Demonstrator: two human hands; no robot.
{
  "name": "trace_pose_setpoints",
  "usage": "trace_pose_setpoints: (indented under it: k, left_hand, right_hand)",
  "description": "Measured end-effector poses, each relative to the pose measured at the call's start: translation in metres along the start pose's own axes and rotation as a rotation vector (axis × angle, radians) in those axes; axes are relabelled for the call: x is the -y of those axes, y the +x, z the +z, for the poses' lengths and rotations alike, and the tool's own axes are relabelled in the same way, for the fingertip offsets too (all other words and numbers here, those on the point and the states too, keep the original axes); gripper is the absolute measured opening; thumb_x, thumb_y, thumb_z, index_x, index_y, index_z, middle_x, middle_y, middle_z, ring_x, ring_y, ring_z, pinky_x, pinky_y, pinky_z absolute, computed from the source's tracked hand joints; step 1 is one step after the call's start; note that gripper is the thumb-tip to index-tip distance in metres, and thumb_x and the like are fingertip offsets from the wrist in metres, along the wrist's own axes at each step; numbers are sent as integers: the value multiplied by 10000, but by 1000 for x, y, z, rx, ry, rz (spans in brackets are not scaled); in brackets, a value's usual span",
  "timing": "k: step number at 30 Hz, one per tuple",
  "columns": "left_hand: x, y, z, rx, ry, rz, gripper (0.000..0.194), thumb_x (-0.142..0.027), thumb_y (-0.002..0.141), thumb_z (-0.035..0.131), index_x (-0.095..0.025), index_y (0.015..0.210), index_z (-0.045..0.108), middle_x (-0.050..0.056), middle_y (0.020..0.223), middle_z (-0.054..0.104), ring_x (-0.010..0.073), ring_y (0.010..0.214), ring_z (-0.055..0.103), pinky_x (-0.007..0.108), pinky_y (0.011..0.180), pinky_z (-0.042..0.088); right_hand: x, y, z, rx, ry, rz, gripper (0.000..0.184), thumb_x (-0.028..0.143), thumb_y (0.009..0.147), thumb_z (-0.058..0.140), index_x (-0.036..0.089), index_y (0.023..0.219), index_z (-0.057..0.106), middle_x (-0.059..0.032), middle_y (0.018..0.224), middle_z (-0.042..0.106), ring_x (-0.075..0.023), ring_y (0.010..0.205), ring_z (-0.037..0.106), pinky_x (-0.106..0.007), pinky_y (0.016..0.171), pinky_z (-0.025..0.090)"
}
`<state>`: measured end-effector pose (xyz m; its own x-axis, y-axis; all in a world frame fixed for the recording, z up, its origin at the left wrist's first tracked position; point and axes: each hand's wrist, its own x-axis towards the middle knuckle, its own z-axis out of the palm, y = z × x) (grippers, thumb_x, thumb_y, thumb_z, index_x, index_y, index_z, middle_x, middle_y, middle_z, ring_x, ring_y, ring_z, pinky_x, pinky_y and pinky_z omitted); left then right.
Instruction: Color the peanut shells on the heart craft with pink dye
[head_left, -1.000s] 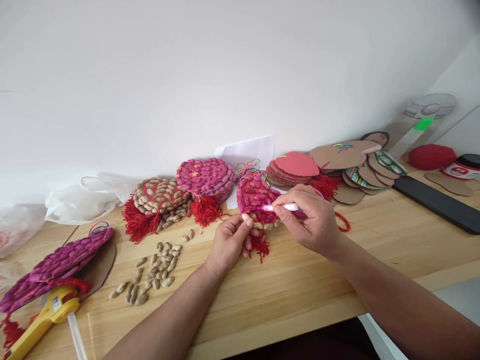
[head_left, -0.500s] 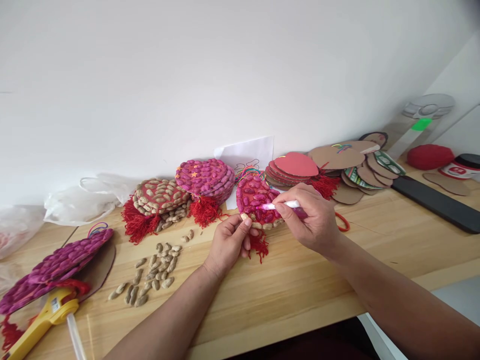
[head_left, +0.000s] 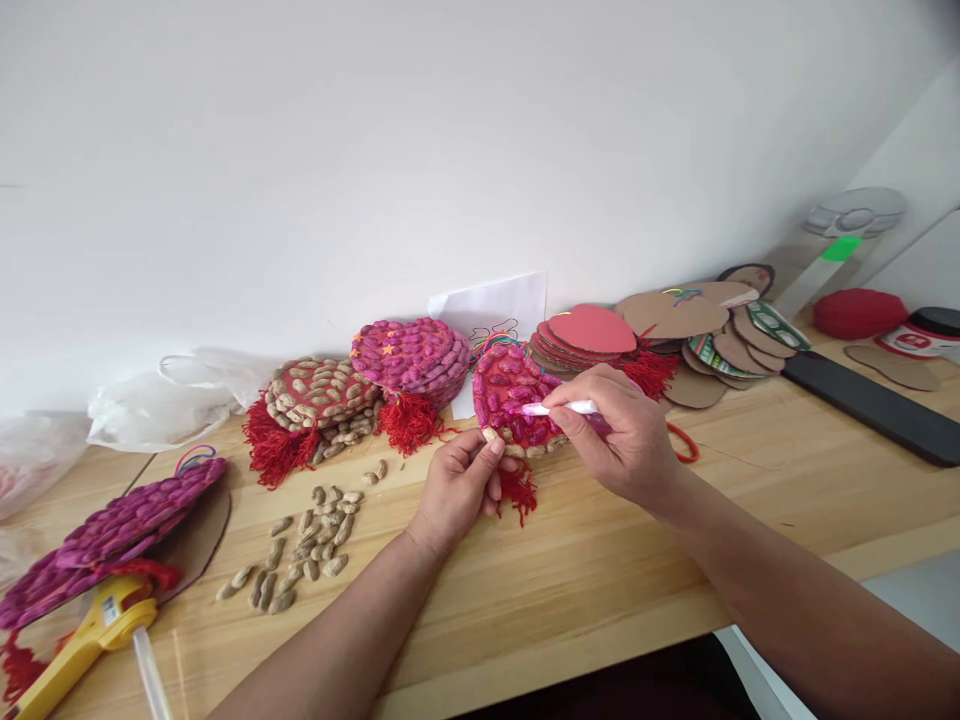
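My left hand [head_left: 463, 482] pinches the lower left edge of a peanut-covered craft piece [head_left: 501, 388], thumb on top. Most of its peanuts are magenta; those along the lower edge are still tan. A red yarn tassel [head_left: 517, 492] hangs below it. My right hand [head_left: 621, 430] grips a white marker [head_left: 576, 407], whose pink tip meets the peanuts near the middle of the piece. The right part of the piece is hidden behind my right hand. Loose peanuts [head_left: 324, 532] lie on the table to the left of my left hand.
Finished magenta pieces [head_left: 411, 355] and tan peanut pieces [head_left: 319, 390] stand by the wall. Cardboard shapes [head_left: 675, 315] are stacked at right, near a black bar [head_left: 870, 405] and red yarn ball [head_left: 859, 313]. A yellow glue gun [head_left: 94, 635] lies at front left, with plastic bags [head_left: 176, 398] behind.
The marker tip has shifted very slightly to the left on the peanuts. My left hand holds the piece in the same place.
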<state>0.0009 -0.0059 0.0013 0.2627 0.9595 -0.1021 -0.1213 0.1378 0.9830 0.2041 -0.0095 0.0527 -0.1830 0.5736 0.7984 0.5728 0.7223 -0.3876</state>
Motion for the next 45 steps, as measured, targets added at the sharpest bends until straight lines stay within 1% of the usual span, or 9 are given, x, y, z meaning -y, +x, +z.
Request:
trace_pose_setpoints:
  k: [5,7,10,13,16,24,32,38,45]
  left_hand:
    - [-1,1,0,-9,18,1,474,-606,790,762,-147,771,647,35,652,730,38,329,440,158,309,314]
    - [-2,1,0,-6,16,3,471,-602,794,761,-146,773,645,36,655,733,36,327,438,157,309,312]
    - [-1,1,0,-2,4,1,469,-597,793,765,-145,782,640,43,681,743,36,333,447,156,310,321]
    - [1,1,-1,0,-5,4,465,-594,798,763,-148,779,630,45,694,747,37,338,453,154,309,332]
    - [2,1,-1,1,-6,9,457,-587,808,758,-151,780,622,39,692,744,35,340,455,148,309,336]
    - [2,2,0,9,16,12,453,-581,805,758,-144,790,641,44,704,745,40,352,468,149,305,363]
    - [-2,-1,2,18,42,16,445,-572,788,766,-140,809,661,19,674,713,43,360,469,148,296,375]
    - [-1,-1,2,5,60,5,435,-569,790,757,-146,801,658,17,677,710,45,354,469,152,292,378]
    - [-2,-1,3,-7,59,0,433,-571,779,762,-151,797,660,-1,629,685,51,349,474,151,291,379]
  right_hand:
    - [-2,0,1,23,12,-14,82,176,948,638,244,983,668,-4,873,744,-179,815,648,-357,794,494]
    - [-2,-1,0,12,18,-21,97,172,947,634,248,997,666,-8,892,744,-186,828,651,-364,802,494]
    - [-3,-2,-2,-56,-7,-2,104,167,948,625,244,1008,663,-20,905,732,-195,845,646,-376,815,487]
    - [-4,-2,-7,-134,-44,41,78,179,948,622,233,974,670,-25,870,716,-199,827,637,-377,808,478]
    - [-5,-1,-9,-160,-71,62,64,188,949,622,222,941,677,-21,831,705,-189,801,625,-370,805,469]
    - [-6,-1,-3,-61,-48,19,43,189,959,639,223,958,666,-8,880,734,-171,831,633,-357,816,461]
    - [-8,-1,1,-23,-57,-12,71,193,954,657,241,1002,678,-8,892,754,-182,825,657,-368,818,476]
    - [-8,0,0,-39,-106,-42,53,184,951,653,226,980,666,-19,874,755,-187,812,659,-374,804,472]
    - [-7,-1,0,-4,-151,-37,52,181,942,652,215,904,645,-11,812,731,-184,772,640,-386,786,447]
